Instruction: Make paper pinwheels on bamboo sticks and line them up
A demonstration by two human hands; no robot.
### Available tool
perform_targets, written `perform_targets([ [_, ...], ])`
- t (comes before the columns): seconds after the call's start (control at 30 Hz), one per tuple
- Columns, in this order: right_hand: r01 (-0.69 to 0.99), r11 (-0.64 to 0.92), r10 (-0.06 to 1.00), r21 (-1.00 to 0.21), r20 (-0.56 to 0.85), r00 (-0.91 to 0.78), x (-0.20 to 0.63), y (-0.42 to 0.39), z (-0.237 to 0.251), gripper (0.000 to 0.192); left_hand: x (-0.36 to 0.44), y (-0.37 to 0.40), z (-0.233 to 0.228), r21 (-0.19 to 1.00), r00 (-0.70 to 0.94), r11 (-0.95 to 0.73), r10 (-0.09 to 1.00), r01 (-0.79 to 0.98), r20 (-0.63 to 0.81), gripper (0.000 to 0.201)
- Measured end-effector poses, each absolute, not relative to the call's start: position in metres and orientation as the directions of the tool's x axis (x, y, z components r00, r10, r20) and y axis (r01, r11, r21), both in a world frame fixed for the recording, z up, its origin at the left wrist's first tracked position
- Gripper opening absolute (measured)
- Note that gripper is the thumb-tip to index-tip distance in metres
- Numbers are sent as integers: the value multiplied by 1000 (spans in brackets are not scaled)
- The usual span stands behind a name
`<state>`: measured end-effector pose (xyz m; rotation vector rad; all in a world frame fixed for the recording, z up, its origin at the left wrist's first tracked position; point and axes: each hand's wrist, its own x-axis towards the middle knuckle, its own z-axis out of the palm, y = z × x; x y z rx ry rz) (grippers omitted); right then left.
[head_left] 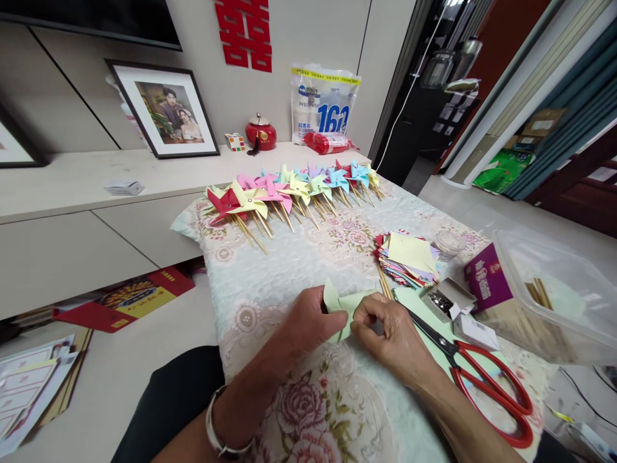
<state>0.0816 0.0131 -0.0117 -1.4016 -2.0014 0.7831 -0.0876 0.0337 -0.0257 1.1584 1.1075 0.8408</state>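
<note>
- The left hand [308, 315] is bent round the left side of a pale green paper [355, 301], with the thumb pressed on the front and the fingers curled behind
- The right hand [393, 334] pinches the right side of the same paper, thumb and first finger close together, the other fingers folded in
- Both hands are grasping, with only a small gap between them where the paper shows
- The paper is thin and bendy, and its top left corner curls up by the left thumb
- Short lines that look like cuts run in it, but the hands hide much of its shape
- The paper sits between the two hands, touching the fingers of both, over the table [274, 270], in between its left and right edges and well away from its far edge
- Many pinwheels [294, 190] lie along the far edge, in red, pink, yellow, green, blue and purple, with their sticks pointing back toward the hands
- A stack of cut papers [409, 254] lies toward the right edge, a yellow one on top
- Red scissors [496, 389] lie just beside the right hand, near the right edge, next to a small box [446, 301] of dark bits and a clear tub [578, 276] with sticks in it
</note>
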Motion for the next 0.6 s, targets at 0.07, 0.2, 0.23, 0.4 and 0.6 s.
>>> perform_targets([
  [0.07,620,279,950,-733,116,-290,82,13,-12,13,-87,33,-27,975,273,221,936,27,-220,9],
  [0.2,625,275,951,-731,111,-288,82,13,-11,13,-87,33,-29,977,274,212,938,36,-214,8],
  [0.23,625,272,952,-732,108,-287,82,13,-11,13,-87,33,-29,977,275,209,938,37,-211,8],
  [0.4,625,258,955,-737,96,-281,82,13,-11,12,-87,33,-29,977,285,212,935,21,-209,8],
  [0.6,610,252,956,-751,95,-278,81,14,-10,16,-88,34,-32,978,284,203,936,38,-206,7],
])
